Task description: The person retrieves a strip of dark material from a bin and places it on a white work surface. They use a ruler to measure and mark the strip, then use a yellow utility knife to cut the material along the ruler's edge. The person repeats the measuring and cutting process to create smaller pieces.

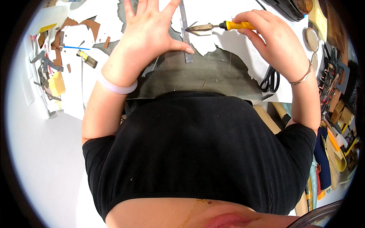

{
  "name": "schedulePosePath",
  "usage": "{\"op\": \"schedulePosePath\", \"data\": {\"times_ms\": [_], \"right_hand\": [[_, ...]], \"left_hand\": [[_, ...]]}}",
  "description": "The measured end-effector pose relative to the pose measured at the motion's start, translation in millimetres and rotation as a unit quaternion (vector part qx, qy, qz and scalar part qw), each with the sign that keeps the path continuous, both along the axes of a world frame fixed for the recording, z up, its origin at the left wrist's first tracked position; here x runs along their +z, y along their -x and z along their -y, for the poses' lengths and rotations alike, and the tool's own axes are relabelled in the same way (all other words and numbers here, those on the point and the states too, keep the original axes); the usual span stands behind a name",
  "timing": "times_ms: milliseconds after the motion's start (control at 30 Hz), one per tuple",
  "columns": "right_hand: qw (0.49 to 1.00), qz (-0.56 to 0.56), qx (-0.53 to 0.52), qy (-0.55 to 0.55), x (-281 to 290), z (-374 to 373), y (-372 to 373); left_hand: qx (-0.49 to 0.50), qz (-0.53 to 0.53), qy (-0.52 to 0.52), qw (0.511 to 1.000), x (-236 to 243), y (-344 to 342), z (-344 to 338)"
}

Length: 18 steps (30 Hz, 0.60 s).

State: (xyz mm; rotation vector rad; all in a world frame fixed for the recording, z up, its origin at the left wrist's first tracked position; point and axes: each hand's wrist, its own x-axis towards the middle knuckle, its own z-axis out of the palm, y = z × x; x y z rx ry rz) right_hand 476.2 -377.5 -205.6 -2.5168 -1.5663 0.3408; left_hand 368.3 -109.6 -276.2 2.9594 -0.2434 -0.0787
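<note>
We saw the left hand (146,32) spread wide open, pressing flat on one metal strip (185,34) under its thumb. The right hand (272,36) was closed around the yellow handle of one heated tool (218,26), whose tip lay just beside the strip. One pair of scissors (270,80) lay below the right hand.

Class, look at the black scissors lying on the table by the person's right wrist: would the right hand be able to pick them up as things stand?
Probably not at once: the right hand is wrapped around the yellow-handled tool. The scissors lie uncovered just below that wrist, so nothing else blocks them once the tool is set down.
</note>
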Motion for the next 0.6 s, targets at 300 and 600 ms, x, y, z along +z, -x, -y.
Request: {"op": "schedulePosePath", "data": {"times_ms": [300, 600], "right_hand": [[1.000, 0.014, 0.006, -0.015, -1, 2, 7], [1.000, 0.012, 0.018, -0.015, -1, 2, 10]], "left_hand": [[0.027, -0.112, 0.046, 0.992, 40, -7, 11], [0.013, -0.097, 0.059, 0.993, 34, -12, 2]]}}
